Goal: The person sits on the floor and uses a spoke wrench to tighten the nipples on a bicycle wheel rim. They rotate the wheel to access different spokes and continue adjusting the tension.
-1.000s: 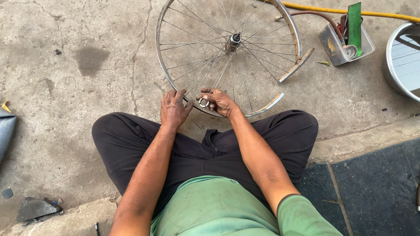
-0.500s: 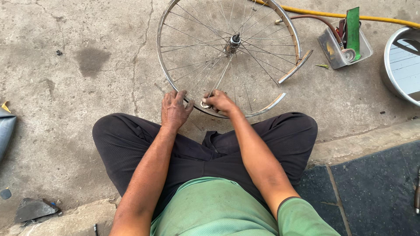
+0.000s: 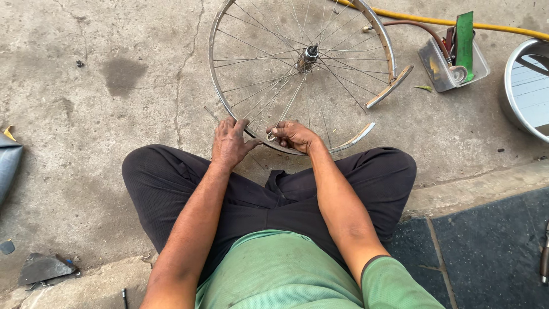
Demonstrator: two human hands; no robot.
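- Nearest the camera: the person sits cross-legged on the concrete floor, green shirt and dark trousers, both forearms reaching toward 12 o'clock.
- Left hand: fingers curled over the near edge of the wheel rim, gripping it to steady it.
- Right hand: fingers closed around a small metal tool set at the base of a spoke beside the rim; the tool's exact kind is too small to tell.
- Bicycle wheel: lies flat just beyond the knees, hub at 12 o'clock from the hands, no tyre fitted.
- Progress, as judged: spoke work is under way at the near edge. The rim shows a break at about 3 o'clock, its ends apart, so much appears left.
- Farther out: a plastic tub of tools at 2 o'clock, a yellow hose behind it, a metal basin at 3 o'clock.
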